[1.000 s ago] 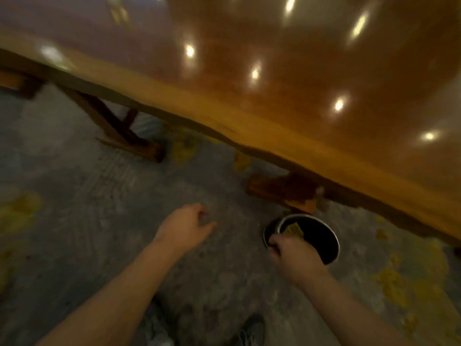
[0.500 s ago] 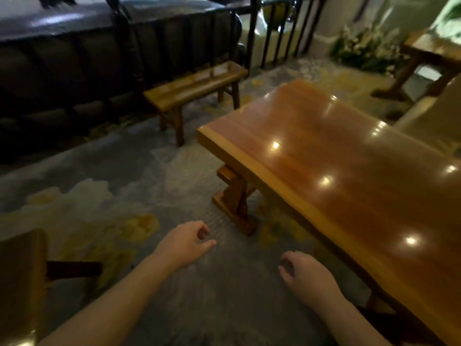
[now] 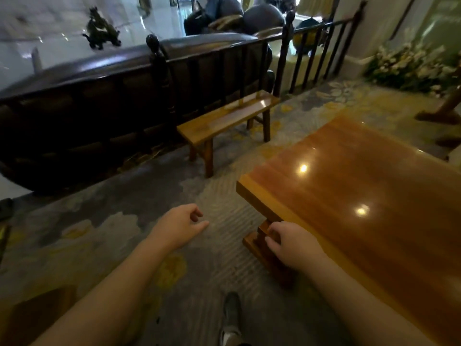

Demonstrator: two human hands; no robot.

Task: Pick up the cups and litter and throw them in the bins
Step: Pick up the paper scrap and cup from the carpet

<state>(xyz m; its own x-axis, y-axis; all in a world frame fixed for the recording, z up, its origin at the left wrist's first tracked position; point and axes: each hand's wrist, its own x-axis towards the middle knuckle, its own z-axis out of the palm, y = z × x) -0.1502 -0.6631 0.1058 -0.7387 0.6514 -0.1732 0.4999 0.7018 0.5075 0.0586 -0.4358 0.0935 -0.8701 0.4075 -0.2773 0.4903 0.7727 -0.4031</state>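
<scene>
While no cup, litter or bin shows anywhere in the frame, a person stands on a grey carpet [image 3: 104, 228] patterned with yellow blooms, apparently between pickups and scanning for the next piece of rubbish. A dark carved wooden partition [image 3: 94, 116] runs across the far side of the room, with a railing of dark balusters [image 3: 314, 56] to its right. A polished reddish-brown wooden table [image 3: 361, 196] fills the right of the view, its glossy top bare and reflecting ceiling lights. A small wooden bench [image 3: 224, 118] sits just in front of the partition, also bare. White flowers [image 3: 411, 66] bank the far right corner. The left hand [image 3: 178, 224] hangs over the carpet, fingers loosely curled and holding nothing; the right hand [image 3: 291, 245], beside the table's near corner and above its foot, is likewise half-curled and empty. The next move likely calls for walking on until cups or litter come into sight, then reaching with either free hand.
</scene>
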